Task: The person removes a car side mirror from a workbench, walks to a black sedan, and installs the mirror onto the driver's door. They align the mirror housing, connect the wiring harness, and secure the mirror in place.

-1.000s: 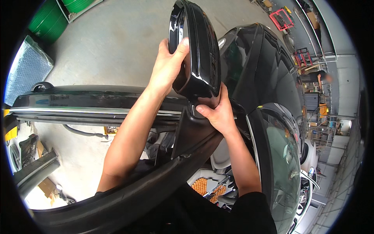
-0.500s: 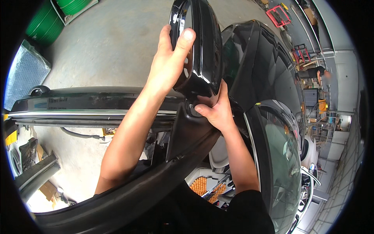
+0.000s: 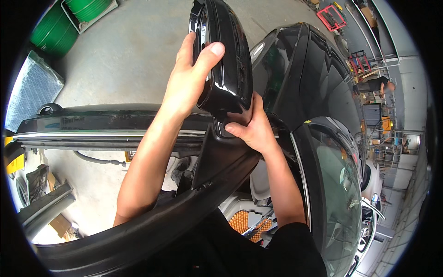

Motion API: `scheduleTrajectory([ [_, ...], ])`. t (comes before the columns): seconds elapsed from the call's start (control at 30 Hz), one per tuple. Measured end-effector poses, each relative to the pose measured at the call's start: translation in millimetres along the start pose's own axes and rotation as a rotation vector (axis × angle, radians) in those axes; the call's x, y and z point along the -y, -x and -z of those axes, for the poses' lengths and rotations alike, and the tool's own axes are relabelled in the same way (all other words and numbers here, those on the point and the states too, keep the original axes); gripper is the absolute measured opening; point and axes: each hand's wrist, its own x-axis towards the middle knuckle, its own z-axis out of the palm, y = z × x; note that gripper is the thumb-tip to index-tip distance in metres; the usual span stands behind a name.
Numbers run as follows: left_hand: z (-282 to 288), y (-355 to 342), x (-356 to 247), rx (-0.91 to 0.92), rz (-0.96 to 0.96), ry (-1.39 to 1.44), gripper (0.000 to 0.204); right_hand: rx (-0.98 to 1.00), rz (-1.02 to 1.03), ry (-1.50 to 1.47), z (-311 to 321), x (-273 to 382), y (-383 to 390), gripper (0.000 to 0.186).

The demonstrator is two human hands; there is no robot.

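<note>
A glossy black side mirror (image 3: 230,60) stands out from the front corner of a black car door (image 3: 115,113), on a dark triangular base. My left hand (image 3: 189,78) grips the mirror housing from its left side, thumb on the near face and the other fingers partly hidden behind. Lower down, my right hand (image 3: 254,127) is wrapped round the mirror's foot, its thumb resting on the neck just above the door. Both arms reach over the dark window frame (image 3: 138,242) of the door.
The car's black hood (image 3: 323,78) and windshield (image 3: 334,180) lie to the right. Orange beaded matting (image 3: 244,224) shows inside the car. Green drums (image 3: 55,32) and a bubble-wrapped panel (image 3: 34,87) stand far left. Another person (image 3: 378,85) is at shelving far right.
The mirror's upper part has tilted left, with my left hand moving left and slightly down on it. My right hand has stayed at the foot, shifting slightly left.
</note>
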Motion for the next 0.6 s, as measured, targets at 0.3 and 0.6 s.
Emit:
scheduleTrajectory([
  [0.3, -1, -8, 9, 0.001, -0.014, 0.002, 0.103, 0.429, -0.16, -0.222, 46, 6, -8, 0.087],
  [0.6, -6, -9, 5, 0.016, -0.024, 0.006, 0.103, 0.264, -0.143, -0.189, 65, 27, -116, 0.09],
])
